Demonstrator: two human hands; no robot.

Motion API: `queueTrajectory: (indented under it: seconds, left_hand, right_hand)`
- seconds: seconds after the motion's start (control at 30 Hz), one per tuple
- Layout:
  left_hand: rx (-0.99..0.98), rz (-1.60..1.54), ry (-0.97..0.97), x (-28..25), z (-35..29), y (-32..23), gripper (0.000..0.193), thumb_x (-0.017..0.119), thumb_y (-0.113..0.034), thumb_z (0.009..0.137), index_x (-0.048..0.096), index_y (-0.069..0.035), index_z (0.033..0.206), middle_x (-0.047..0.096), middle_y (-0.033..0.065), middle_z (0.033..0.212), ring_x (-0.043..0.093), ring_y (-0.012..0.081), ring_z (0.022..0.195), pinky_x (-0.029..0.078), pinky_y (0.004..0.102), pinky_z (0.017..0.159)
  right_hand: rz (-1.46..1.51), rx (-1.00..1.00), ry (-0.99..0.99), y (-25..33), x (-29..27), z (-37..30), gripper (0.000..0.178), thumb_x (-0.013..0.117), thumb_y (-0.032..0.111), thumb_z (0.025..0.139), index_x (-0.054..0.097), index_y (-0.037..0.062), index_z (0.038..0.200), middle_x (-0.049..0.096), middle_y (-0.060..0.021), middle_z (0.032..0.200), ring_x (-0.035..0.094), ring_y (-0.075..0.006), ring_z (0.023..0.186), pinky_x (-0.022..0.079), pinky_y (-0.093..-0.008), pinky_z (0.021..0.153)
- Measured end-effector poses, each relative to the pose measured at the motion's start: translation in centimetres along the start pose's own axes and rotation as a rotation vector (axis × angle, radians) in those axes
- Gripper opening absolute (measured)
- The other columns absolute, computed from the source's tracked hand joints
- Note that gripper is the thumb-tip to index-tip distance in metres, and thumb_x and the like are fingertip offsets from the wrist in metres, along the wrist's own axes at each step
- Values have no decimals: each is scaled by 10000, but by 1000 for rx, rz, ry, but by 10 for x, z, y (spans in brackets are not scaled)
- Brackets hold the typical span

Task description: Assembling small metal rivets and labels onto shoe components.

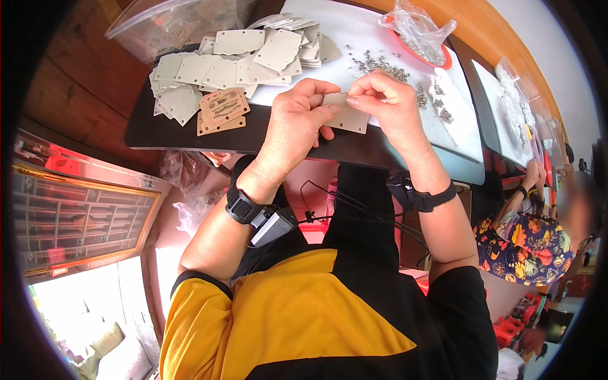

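A light grey card [350, 119] with small holes near its edges is held above the table's front edge. My left hand [294, 117] grips its left side between thumb and fingers. At the card's upper edge, my right hand [394, 107] is closed in a pinch; whatever lies between those fingertips is too small to make out. Small metal pieces [380, 65] lie scattered just beyond my right hand. To the left of my left hand are brown printed cards [221, 107], next to a heaped pile of grey cards [221, 69].
A red bowl [448, 62] lined with a clear plastic bag stands at the back right. White padding [465, 142] covers part of the black table [247, 139]. A clear plastic bin [142, 35] is at the far left. Another person [525, 244] works at the right.
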State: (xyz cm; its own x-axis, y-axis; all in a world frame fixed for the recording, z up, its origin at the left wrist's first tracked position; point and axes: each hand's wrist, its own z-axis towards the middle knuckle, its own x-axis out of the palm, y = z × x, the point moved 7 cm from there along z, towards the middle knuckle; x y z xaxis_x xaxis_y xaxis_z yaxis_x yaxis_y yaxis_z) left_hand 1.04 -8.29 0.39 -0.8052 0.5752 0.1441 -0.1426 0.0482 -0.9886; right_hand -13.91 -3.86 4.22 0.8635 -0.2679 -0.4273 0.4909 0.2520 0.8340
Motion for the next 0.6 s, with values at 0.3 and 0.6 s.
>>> queueTrajectory:
  seconds: [0.3, 0.6]
  left_hand:
    - [5, 18, 4, 0, -2, -3, 264, 610, 3, 876, 589, 34, 1138, 688, 65, 885, 573, 61, 564, 411, 172, 450]
    - [-1, 16, -3, 1, -1, -2, 270, 614, -2, 878, 587, 31, 1144, 689, 64, 898, 573, 62, 563, 408, 173, 445]
  right_hand:
    - [1, -46, -8, 10, -1, 1, 102, 713, -37, 758, 637, 5, 812, 601, -8, 798, 570, -100, 763, 487, -266, 740]
    - [-74, -127, -32, 14, 0, 0, 110, 703, -40, 740, 624, 7, 802, 571, -18, 774, 574, -123, 758, 483, -268, 739]
